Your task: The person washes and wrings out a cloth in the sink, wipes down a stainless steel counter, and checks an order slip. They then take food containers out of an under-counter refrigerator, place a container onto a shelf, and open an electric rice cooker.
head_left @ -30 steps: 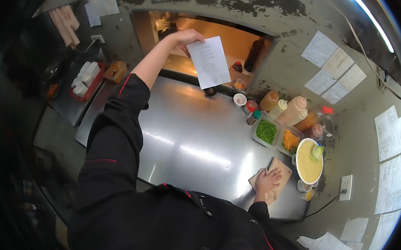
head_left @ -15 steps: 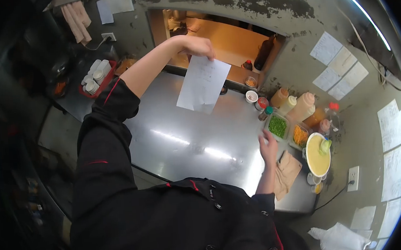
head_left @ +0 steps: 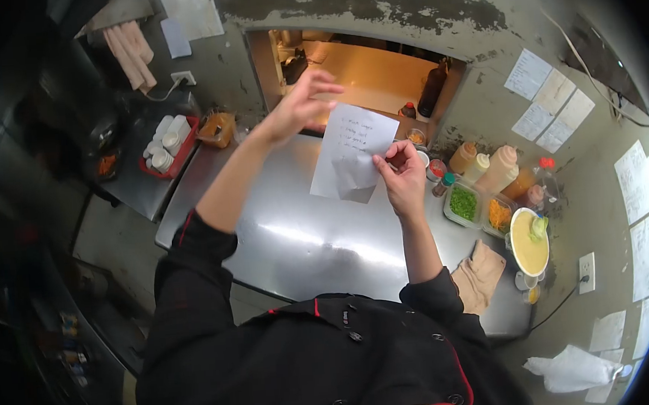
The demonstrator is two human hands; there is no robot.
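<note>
A sheet of white paper (head_left: pixel 347 144) with several lines of handwriting hangs over the steel counter (head_left: pixel 297 234), below the serving window. My right hand (head_left: pixel 405 174) pinches its right edge between thumb and fingers. Just off the sheet's upper left corner is my left hand (head_left: pixel 306 106), its fingers extended and apart, slightly blurred. Nothing shows in that hand. The lower part of the sheet is creased.
Along the right stand squeeze bottles (head_left: pixel 499 168), a tub of chopped greens (head_left: pixel 462 202), shredded orange food (head_left: pixel 499 214) and a yellow-filled bowl (head_left: pixel 529 241). A folded cloth (head_left: pixel 479 276) lies nearby. At left, a red basket (head_left: pixel 178 154) holds white cups.
My right hand has risen from beside the tubs and taken hold of the paper's right edge. My left hand has let go and moved left of the sheet.
</note>
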